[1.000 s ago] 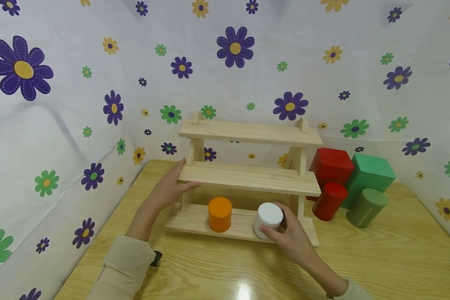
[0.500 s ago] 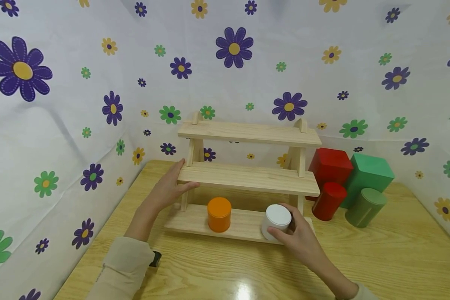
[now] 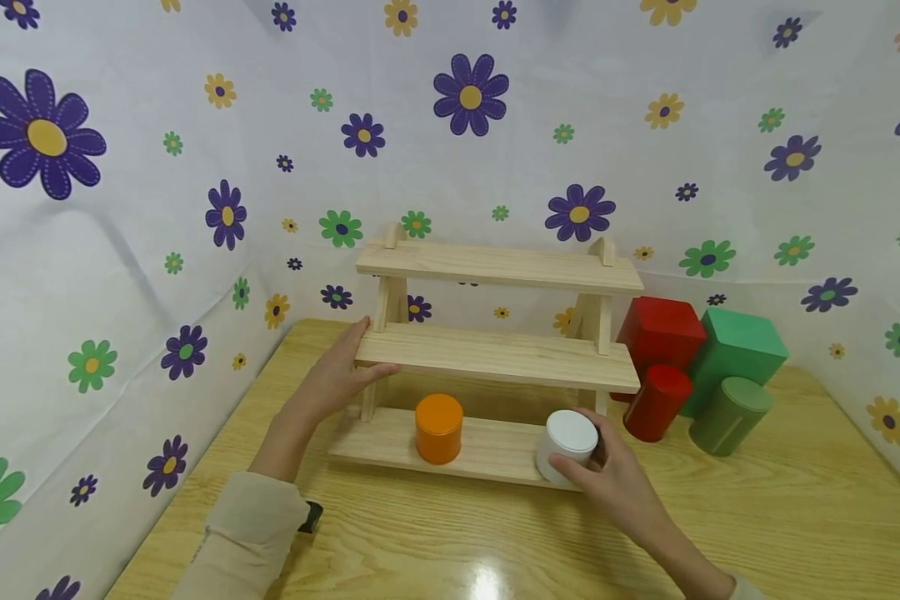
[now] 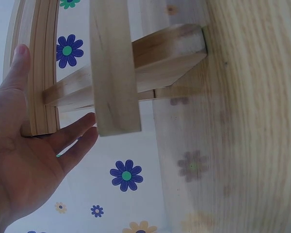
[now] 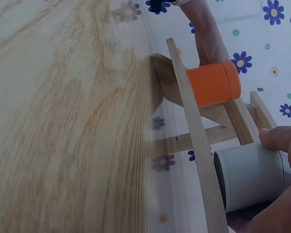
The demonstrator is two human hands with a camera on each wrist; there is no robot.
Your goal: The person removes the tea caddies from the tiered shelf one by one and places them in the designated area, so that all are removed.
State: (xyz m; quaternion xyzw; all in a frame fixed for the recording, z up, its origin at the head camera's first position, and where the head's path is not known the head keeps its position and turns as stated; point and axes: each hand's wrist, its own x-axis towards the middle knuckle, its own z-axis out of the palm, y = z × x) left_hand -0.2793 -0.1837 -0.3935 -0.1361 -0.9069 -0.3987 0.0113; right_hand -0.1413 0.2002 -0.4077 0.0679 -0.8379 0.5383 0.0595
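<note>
A three-tier wooden display shelf [image 3: 495, 350] stands on the table. My left hand [image 3: 333, 379] grips the left end of its middle board, thumb along the front edge; in the left wrist view the fingers reach round behind the board end. On the bottom board an orange canister [image 3: 438, 433] stands upright, left of centre. Near that board's right end my right hand [image 3: 618, 483] holds a white canister [image 3: 566, 442] between thumb and fingers. In the right wrist view the white canister [image 5: 252, 177] has its base right at the board, the thumb on its side.
Right of the shelf stand a red box [image 3: 663, 329] and a green box [image 3: 746, 350]. Before them are a red canister [image 3: 658, 404] and an olive-green canister [image 3: 731, 417]. A flower-print cloth [image 3: 495, 167] hangs behind the wooden table [image 3: 420, 542].
My right hand has moved the white canister to the right along the bottom board, away from the orange one. The left hand has stayed on the middle board.
</note>
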